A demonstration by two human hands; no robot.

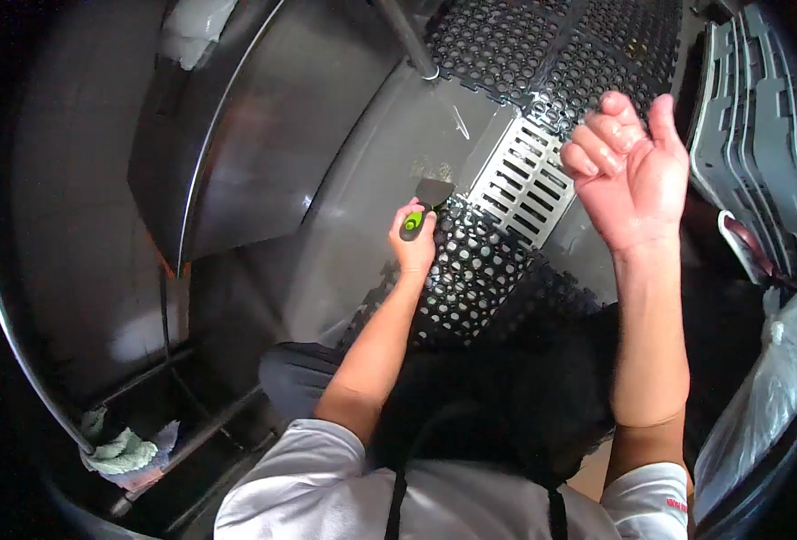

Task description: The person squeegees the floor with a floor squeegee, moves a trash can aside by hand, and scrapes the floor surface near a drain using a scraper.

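My left hand (413, 254) is wrapped round the green and black handle of a scraper (433, 192). Its flat, dark blade rests at the grey floor (362, 171), beside some pale specks of residue (430, 168). Just right of the blade lies a metal drain grate (526, 177) with slots. My right hand (630, 175) is raised over the floor to the right of the grate, palm up and wet-looking. Its fingers are loosely curled, the thumb stands apart, and nothing shows in it.
Black perforated rubber mats (493, 45) lie beyond the grate, and another mat (470, 270) is nearer me. Grey plastic crates (749, 135) stand at right, above a clear plastic bag (763, 387). A metal cabinet (245, 135) and a rail with rags (124, 453) are at left.
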